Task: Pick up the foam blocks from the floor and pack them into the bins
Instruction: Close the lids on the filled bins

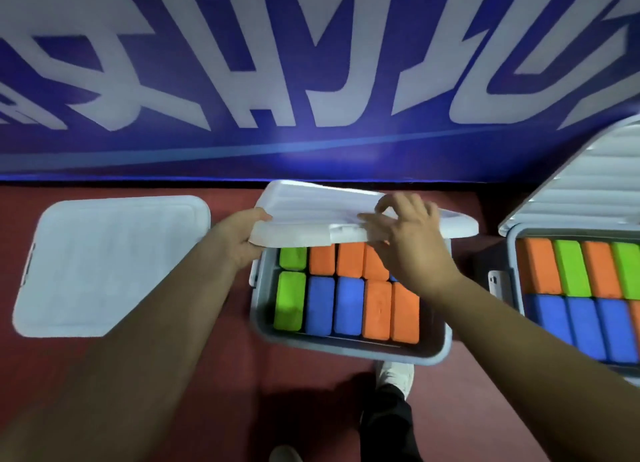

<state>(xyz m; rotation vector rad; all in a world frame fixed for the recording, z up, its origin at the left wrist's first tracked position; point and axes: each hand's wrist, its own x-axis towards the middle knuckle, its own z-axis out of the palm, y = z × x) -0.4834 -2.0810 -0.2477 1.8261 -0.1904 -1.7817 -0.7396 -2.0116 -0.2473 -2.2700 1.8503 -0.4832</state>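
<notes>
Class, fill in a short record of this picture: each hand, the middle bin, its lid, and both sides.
lid: white, tilted over the far part of the middle bin
left hand: grips the lid's left edge
right hand: lies over the lid's front edge; grip unclear
middle bin: packed with green, blue and orange foam blocks
right bin: open, raised lid, also packed
left side: flat white lid; underneath hidden
</notes>
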